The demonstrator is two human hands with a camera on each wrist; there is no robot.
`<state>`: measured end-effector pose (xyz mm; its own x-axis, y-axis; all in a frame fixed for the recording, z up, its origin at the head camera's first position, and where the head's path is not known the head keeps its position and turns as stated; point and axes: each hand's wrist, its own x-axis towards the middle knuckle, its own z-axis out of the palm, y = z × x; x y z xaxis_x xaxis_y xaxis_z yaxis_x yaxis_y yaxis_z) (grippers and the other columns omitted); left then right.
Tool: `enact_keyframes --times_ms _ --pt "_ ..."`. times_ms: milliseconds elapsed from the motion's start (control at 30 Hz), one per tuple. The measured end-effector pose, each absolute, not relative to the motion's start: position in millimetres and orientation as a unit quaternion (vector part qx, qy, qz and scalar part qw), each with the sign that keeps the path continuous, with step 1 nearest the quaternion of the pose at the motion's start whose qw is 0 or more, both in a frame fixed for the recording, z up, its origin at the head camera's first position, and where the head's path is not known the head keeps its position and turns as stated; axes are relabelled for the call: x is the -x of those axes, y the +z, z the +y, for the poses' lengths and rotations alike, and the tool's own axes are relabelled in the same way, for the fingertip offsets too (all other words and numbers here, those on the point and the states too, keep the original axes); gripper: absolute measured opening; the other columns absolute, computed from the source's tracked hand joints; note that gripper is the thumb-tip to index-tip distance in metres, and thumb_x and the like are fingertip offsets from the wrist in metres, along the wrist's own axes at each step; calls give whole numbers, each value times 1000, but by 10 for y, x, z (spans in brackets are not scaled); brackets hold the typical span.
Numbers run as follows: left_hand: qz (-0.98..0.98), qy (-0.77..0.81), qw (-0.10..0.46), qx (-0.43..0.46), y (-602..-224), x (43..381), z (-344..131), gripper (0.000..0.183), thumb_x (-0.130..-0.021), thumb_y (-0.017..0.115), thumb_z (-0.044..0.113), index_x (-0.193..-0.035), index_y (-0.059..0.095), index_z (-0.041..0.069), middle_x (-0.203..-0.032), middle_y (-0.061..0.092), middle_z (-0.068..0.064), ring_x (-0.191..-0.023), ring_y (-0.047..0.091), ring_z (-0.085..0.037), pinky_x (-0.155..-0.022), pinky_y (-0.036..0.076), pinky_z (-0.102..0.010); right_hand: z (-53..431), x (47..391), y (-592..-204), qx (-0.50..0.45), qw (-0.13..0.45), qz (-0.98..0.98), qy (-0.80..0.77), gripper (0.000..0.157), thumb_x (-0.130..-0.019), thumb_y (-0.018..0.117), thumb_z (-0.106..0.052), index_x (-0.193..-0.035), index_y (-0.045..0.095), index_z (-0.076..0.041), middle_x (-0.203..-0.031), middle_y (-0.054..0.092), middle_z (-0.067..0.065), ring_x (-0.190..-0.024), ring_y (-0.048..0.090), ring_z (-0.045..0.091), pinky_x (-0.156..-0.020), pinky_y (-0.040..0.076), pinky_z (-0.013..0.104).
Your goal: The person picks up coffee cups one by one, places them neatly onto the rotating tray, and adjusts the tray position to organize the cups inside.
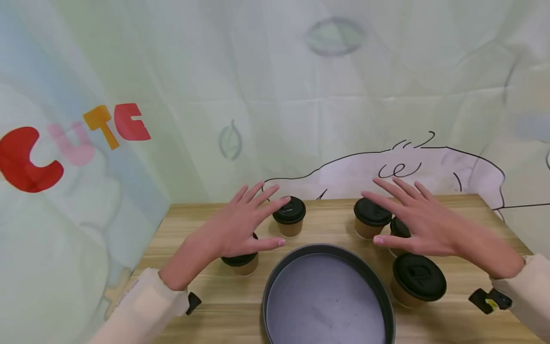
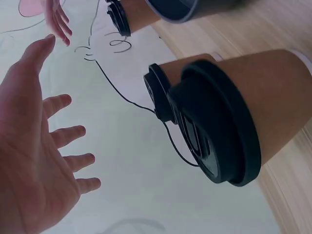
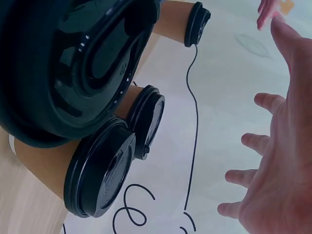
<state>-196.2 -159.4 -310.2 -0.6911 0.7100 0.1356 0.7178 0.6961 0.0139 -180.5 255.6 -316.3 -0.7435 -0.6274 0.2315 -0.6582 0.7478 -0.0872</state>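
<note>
My left hand hovers with fingers spread over the left side of the table, holding nothing. Beneath it is a brown paper cup with a black lid, partly hidden by the hand, and a second lidded cup stands just past its fingertips. My right hand, also spread and holding nothing, is above the right side. It partly covers one lidded cup; another cup stands by its fingers and a nearer one below it. Between the hands lies a round dark grey pan.
The wooden table backs onto a pale curtain with line drawings and coloured letters. Cups flank the pan on both sides, with two of the right-hand cups close together. Small black devices are strapped at the wrists.
</note>
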Motion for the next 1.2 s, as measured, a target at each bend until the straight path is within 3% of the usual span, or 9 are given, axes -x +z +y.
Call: enact_keyframes --times_ms 167,300,533,733,800,867,967,1100,1200 --pt "-904 -78 62 415 -3186 1809 -1534 83 -98 48 74 -165 29 30 -171 23 -4 -158 13 -31 -126 14 -53 2613 1661 -3197 -360 108 -922 98 91 -91 75 -54 -165 27 -34 -173 16 2 -152 21 46 -116 19 72" --pt "-896 -115 38 427 -3296 1689 -1464 82 -97 48 74 -165 25 36 -172 21 -1 -158 10 -27 -126 18 -49 2631 1537 -3265 -366 115 -916 118 93 -88 79 -51 -165 28 -34 -171 20 2 -152 25 42 -114 27 67" --pt "-888 -148 3 435 -3550 1596 -1369 80 -98 49 73 -165 24 38 -172 21 1 -158 13 -28 -122 28 -54 2639 1362 -3417 -364 110 -915 138 94 -86 82 -50 -164 31 -33 -171 21 0 -152 26 33 -107 37 57" --pt "-886 -170 -20 431 -3759 1524 -1297 77 -99 48 72 -164 25 39 -172 15 7 -158 15 -27 -120 31 -56 2649 1273 -3544 -368 138 -909 137 95 -82 85 -50 -162 37 -31 -169 26 -1 -149 33 23 -109 33 28" --pt "-886 -177 -23 429 -3824 1505 -1280 75 -100 48 70 -164 25 39 -172 15 7 -158 15 -27 -121 30 -56 2652 1245 -3581 -368 144 -908 140 95 -81 86 -50 -161 38 -32 -168 27 -2 -148 35 19 -107 35 27" --pt "-885 -187 -28 426 -3896 1497 -1266 74 -101 48 67 -165 26 37 -172 17 5 -157 17 -26 -121 30 -54 2663 1214 -3627 -366 151 -907 140 95 -79 87 -49 -160 40 -31 -167 30 -1 -147 36 18 -102 43 34" --pt "-885 -203 -32 419 -4011 1498 -1256 72 -103 48 64 -164 30 32 -171 21 2 -156 21 -25 -121 31 -52 2689 1186 -3715 -360 157 -907 152 95 -77 89 -47 -159 43 -30 -165 35 -1 -145 38 15 -104 41 31" --pt "-887 -240 -52 390 -4146 1507 -1258 70 -104 49 61 -163 34 25 -170 24 0 -154 26 -25 -121 31 -51 2731 1167 -3839 -358 168 -899 186 93 -75 92 -41 -156 49 -26 -160 42 0 -144 40 13 -109 21 10" --pt "-886 -278 -81 361 -4226 1511 -1262 70 -104 49 60 -163 35 25 -171 24 -2 -154 27 -24 -121 31 -52 2759 1152 -3925 -354 169 -897 205 91 -74 92 -39 -154 51 -26 -158 45 -2 -142 42 12 -110 20 8"
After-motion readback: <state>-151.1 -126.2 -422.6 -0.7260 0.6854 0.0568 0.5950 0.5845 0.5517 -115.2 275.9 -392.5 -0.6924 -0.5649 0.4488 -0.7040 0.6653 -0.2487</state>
